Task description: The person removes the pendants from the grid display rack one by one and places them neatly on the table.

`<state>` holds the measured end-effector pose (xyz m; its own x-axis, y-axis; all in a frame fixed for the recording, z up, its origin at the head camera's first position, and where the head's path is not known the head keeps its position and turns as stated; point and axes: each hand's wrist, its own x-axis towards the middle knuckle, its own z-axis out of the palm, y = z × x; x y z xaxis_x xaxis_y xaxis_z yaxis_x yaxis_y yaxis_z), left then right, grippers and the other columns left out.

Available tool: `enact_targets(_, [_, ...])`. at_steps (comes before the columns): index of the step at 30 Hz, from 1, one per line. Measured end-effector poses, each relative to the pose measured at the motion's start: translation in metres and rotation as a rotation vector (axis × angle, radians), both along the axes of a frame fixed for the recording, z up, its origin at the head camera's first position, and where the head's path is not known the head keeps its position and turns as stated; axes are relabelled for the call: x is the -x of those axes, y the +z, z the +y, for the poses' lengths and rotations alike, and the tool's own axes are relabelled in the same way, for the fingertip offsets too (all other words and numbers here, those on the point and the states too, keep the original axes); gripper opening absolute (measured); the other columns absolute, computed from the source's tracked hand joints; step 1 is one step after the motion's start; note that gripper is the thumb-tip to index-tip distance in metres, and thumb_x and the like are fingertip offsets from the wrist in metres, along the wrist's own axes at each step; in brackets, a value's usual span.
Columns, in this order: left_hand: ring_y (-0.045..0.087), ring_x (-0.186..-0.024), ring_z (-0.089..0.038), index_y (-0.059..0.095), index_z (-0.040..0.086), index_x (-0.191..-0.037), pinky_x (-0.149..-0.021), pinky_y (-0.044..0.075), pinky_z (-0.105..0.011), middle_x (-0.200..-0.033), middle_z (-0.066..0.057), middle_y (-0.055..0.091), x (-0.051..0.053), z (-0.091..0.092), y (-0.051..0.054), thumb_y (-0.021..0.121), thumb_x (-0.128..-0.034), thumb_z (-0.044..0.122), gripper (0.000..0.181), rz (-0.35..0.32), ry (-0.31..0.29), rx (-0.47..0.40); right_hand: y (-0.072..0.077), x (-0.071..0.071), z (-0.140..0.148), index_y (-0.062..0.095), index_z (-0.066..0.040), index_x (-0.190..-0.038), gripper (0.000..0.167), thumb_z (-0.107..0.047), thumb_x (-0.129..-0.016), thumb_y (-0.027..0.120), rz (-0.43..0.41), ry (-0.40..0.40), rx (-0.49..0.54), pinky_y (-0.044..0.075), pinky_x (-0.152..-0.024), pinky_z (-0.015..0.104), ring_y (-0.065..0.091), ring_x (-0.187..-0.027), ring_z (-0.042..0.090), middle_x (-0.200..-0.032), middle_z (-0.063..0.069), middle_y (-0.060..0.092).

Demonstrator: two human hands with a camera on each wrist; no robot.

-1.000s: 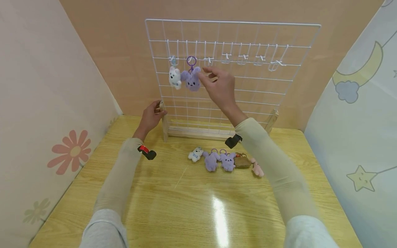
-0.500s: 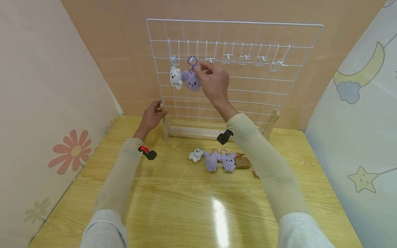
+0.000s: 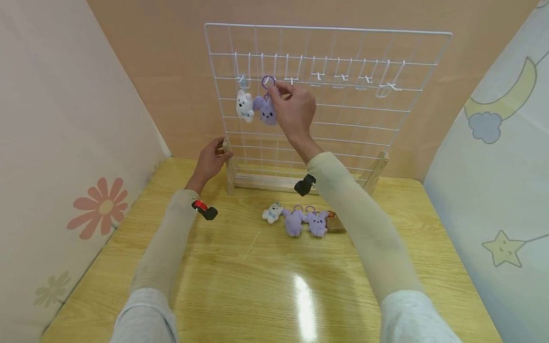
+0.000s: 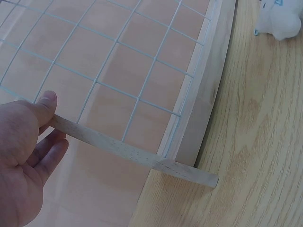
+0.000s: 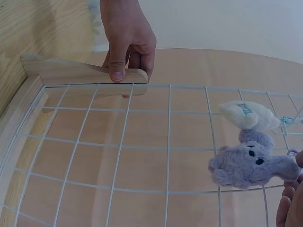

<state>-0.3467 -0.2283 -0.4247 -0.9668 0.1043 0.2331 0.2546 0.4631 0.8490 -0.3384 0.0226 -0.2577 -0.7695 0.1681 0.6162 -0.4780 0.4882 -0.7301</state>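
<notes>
Main risk, as judged here: the ring (image 3: 263, 78) of the purple rabbit keychain (image 3: 269, 115) could ride off its hook prong if the right hand (image 3: 297, 107) lifts or pulls it nearer, since the prong looks short. Second risk: a sideways tug could knock the white bear keychain (image 3: 245, 107), which hangs just left, with the rabbit's ear against or just beside it. Third: a pull toward the near side could tip the wire grid (image 3: 326, 28) if the left hand (image 3: 210, 161) slackens on the left wooden post (image 3: 230, 178). Fingers, right: thumb and forefinger are bent, tips nearly together at the lower right of the ring, and appear to pinch the keychain there; the exact contact is partly hidden, and the right wrist view crops the hand at its edge. Fingers, left: thumb on one side of the post's upper end, the others bent behind it, gripping it, though the lower fingers look loose in the left wrist view. Location: the rabbit hangs upright at the second hook from the left, its ring apparently around the prong. On the table (image 3: 240, 295), a white plush (image 3: 272, 213) and two purple plushes (image 3: 294, 224) lie near the grid's base.
</notes>
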Motion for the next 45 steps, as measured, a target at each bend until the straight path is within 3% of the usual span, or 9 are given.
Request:
enact_targets(11, [0.053,-0.136,-0.037,0.037,0.008,-0.158,-0.106,0.051,-0.05,-0.155,-0.018,0.046,-0.0016,0.0015,0.0013,0.064,-0.1033,0.022,0.063,-0.017,-0.009,-0.01,-0.003,0.0019,-0.0022,0.082,-0.011,-0.108,0.026,-0.033,-0.098,0.072,0.029,-0.057,-0.015,0.046,-0.062,0.017,0.071,-0.084,0.011,-0.096,0.003,0.079])
enact_targets(27, [0.054,-0.135,-0.038,0.038,0.005,-0.156,-0.105,0.052,-0.051,-0.154,-0.018,0.047,-0.0021,0.0031,0.0015,0.065,-0.1029,0.019,0.061,0.005,-0.017,-0.021,0.0006,0.005,-0.006,0.083,-0.013,-0.103,0.024,-0.032,-0.098,0.07,0.0,-0.102,-0.057,0.044,-0.059,0.014,0.071,-0.075,0.009,-0.092,0.001,0.08])
enact_targets(36, [0.054,-0.134,-0.038,0.038,0.005,-0.156,-0.105,0.052,-0.05,-0.154,-0.019,0.047,-0.0017,0.0015,0.0008,0.065,-0.1032,0.02,0.061,0.017,-0.02,-0.012,-0.0029,0.0027,-0.0038,0.083,-0.008,-0.097,0.022,-0.025,-0.097,0.07,0.059,-0.025,0.069,0.043,-0.058,0.016,0.059,-0.066,0.008,-0.085,0.005,0.078])
enact_targets(45, [0.054,-0.134,-0.039,0.039,0.005,-0.156,-0.106,0.051,-0.05,-0.154,-0.019,0.047,-0.0031,0.0003,0.0032,0.065,-0.1028,0.02,0.062,0.011,-0.011,-0.01,-0.0074,-0.0013,-0.0027,0.082,-0.005,-0.095,0.019,-0.021,-0.096,0.072,0.126,0.059,0.135,0.049,-0.063,0.016,0.061,-0.068,0.008,-0.087,0.007,0.077])
